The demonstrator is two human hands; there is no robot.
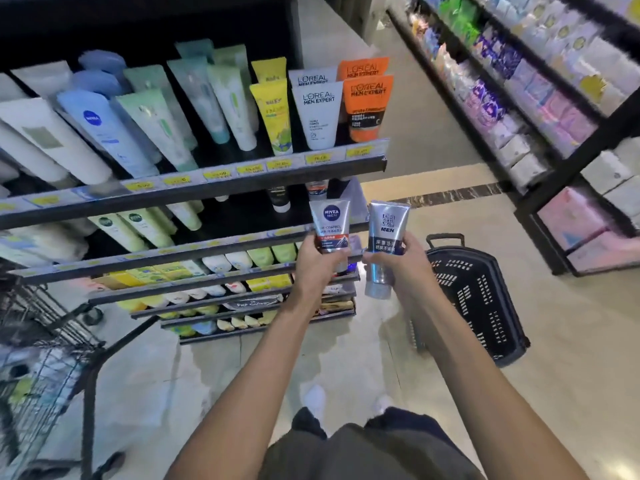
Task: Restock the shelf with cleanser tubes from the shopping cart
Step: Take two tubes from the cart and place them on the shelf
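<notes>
While both bare forearms are reaching forward and up from the bottom of the view, each hand is holding one cleanser tube in front of the shelf unit. The left hand [317, 263] is gripping a grey Nivea Men tube [330, 226] by its lower part, with the fingers curled around it and the thumb lying on the front, so the crimped end is pointing up and the label is facing the camera. The right hand [398, 259] is clasping a silver tube marked MEN [385, 237] around its middle; this tube is standing nearly upright with its cap [377, 289] pointing down below the hand. The two tubes are staying just beside each other, near the right end of the second shelf [194, 245], and I cannot tell if they are touching.

Above them, the top shelf [207, 183] is carrying rows of tubes, among them a white L'Oreal Men Expert tube [317, 114] and an orange one [367, 107] at the right end. A wire shopping cart [38, 358] is standing at the lower left. A black plastic basket [474, 299] is lying on the floor [571, 341] behind the right forearm.
</notes>
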